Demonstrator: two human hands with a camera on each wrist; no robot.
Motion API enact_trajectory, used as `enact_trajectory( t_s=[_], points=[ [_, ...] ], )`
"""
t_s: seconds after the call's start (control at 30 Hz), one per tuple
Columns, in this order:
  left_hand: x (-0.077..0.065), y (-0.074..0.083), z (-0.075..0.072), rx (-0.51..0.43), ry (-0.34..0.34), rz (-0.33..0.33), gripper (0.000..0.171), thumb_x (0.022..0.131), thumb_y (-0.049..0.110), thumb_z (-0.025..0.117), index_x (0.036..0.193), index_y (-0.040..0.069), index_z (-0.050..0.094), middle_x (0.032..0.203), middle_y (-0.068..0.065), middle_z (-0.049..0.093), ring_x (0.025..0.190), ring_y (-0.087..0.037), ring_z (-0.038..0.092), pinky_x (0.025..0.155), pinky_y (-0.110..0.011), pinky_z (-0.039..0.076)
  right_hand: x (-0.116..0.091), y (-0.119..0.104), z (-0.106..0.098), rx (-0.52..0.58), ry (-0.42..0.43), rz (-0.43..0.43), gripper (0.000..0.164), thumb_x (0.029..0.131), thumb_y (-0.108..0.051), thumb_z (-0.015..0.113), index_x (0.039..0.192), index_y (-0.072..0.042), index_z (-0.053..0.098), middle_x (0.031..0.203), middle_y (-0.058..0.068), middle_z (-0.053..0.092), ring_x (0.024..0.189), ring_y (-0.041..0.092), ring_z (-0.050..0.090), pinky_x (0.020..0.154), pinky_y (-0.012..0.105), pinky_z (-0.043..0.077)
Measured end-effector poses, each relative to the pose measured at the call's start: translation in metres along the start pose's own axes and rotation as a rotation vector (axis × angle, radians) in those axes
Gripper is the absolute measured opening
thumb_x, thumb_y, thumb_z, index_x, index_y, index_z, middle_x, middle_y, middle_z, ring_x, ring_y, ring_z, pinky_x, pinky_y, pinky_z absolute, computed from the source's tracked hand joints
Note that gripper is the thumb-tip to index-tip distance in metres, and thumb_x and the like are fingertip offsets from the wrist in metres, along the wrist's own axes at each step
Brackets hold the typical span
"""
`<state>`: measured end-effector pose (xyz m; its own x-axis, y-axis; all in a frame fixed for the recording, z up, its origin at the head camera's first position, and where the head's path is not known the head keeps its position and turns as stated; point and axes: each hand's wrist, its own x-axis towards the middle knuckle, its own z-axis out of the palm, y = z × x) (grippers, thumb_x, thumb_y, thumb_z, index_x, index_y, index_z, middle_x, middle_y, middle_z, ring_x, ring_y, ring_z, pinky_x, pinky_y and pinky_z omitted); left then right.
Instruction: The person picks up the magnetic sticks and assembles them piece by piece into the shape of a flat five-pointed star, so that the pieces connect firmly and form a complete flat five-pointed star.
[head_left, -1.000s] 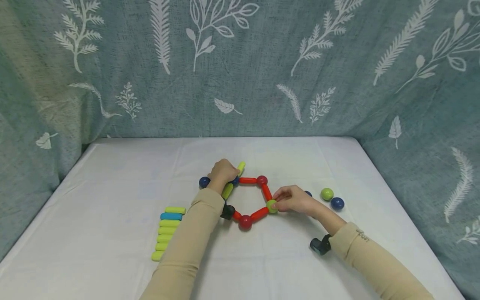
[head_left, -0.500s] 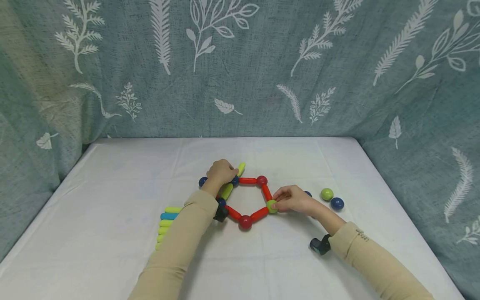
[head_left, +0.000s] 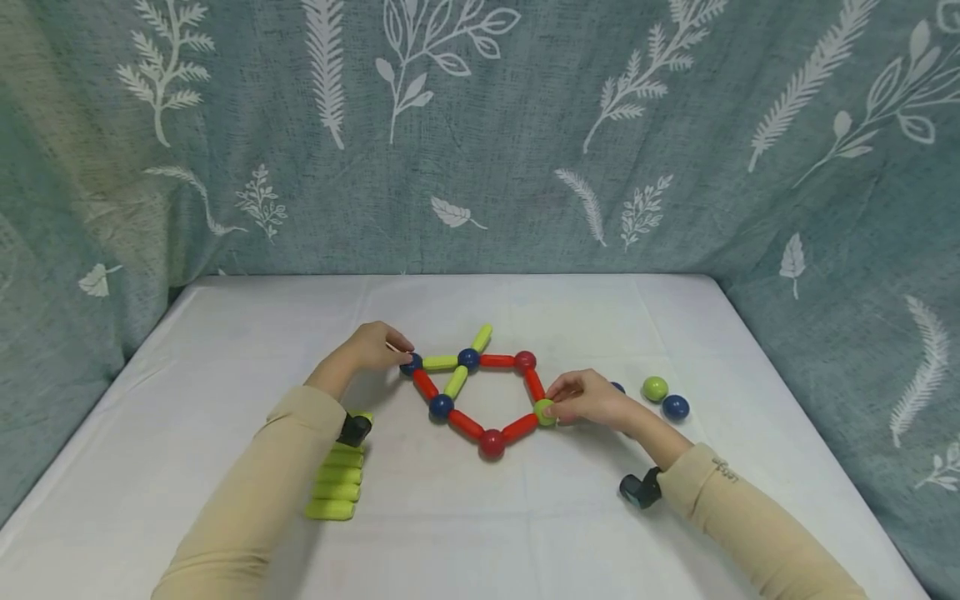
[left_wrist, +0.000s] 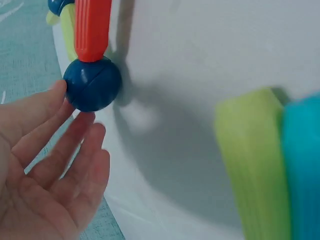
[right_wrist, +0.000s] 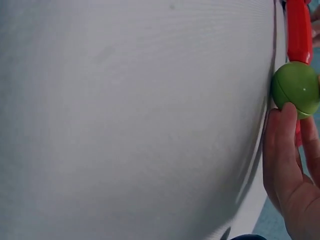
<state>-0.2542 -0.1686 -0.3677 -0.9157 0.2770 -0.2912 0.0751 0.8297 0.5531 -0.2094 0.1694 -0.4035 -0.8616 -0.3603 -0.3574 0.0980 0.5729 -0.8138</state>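
Note:
A flat frame of rods and balls lies on the white table (head_left: 562,533). My left hand (head_left: 367,346) pinches the blue ball (left_wrist: 92,84) at its far left corner between thumb and fingertips. From that ball run a red rod (head_left: 425,383) and a yellow-green rod (head_left: 440,362). On the opposite side, my right hand (head_left: 588,398) pinches the green ball (right_wrist: 295,90), where two red rods meet. Two more blue balls, a top one (head_left: 468,359) and a lower one (head_left: 441,407), are joined by another yellow-green rod (head_left: 456,382). Red balls sit at the upper right (head_left: 525,362) and bottom (head_left: 491,444).
Left of the frame, several loose yellow-green rods (head_left: 333,492) lie in a stack with a blue rod (left_wrist: 305,160), partly under the left wrist. Beyond my right hand are a loose green ball (head_left: 655,388) and blue ball (head_left: 676,407); another blue ball (head_left: 617,387) is mostly hidden.
My left hand has moved left, from above the top blue ball and rods to the far left blue ball, uncovering the joined pieces. My right hand stays on the green ball.

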Motion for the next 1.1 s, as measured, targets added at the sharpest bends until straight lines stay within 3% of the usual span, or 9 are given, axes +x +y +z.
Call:
enact_trajectory(
  t_s=[0.23, 0.57, 0.83, 1.1],
  points=[
    [-0.011, -0.002, 0.003, 0.029, 0.003, 0.068, 0.024, 0.087, 0.010, 0.061, 0.105, -0.006, 0.065, 0.103, -0.020, 0.063, 0.095, -0.032, 0.060, 0.079, -0.037, 0.049, 0.004, -0.005, -0.005, -0.039, 0.063, 0.031, 0.029, 0.078, -0.015, 0.069, 0.103, -0.003, 0.063, 0.094, 0.008, 0.060, 0.073, 0.017, 0.059, 0.069, 0.029, 0.050],
    [-0.031, 0.002, 0.016, 0.119, -0.024, 0.135, 0.020, 0.083, 0.013, 0.067, 0.099, 0.000, 0.067, 0.089, -0.010, 0.066, 0.084, -0.024, 0.061, 0.074, -0.035, 0.050, 0.023, -0.015, -0.018, -0.086, 0.115, 0.063, 0.028, 0.081, -0.009, 0.062, 0.107, 0.001, 0.061, 0.103, 0.013, 0.059, 0.078, 0.020, 0.056, 0.072, 0.028, 0.050],
    [-0.052, 0.013, 0.031, 0.084, -0.040, 0.172, 0.015, 0.076, 0.016, 0.074, 0.081, 0.003, 0.068, 0.072, 0.000, 0.063, 0.067, -0.011, 0.057, 0.061, -0.025, 0.048, 0.043, -0.020, -0.027, 0.039, 0.139, 0.121, 0.032, 0.085, -0.006, 0.060, 0.115, 0.005, 0.057, 0.114, 0.018, 0.055, 0.091, 0.021, 0.057, 0.079, 0.028, 0.050],
    [-0.069, 0.031, 0.051, 0.052, -0.036, 0.180, 0.018, 0.072, 0.016, 0.078, 0.066, 0.007, 0.064, 0.058, 0.003, 0.058, 0.053, -0.008, 0.052, 0.052, -0.022, 0.044, 0.056, -0.028, -0.026, 0.095, 0.146, 0.122, 0.033, 0.087, -0.005, 0.057, 0.118, 0.004, 0.055, 0.119, 0.019, 0.052, 0.095, 0.021, 0.054, 0.083, 0.028, 0.049]
  ],
)
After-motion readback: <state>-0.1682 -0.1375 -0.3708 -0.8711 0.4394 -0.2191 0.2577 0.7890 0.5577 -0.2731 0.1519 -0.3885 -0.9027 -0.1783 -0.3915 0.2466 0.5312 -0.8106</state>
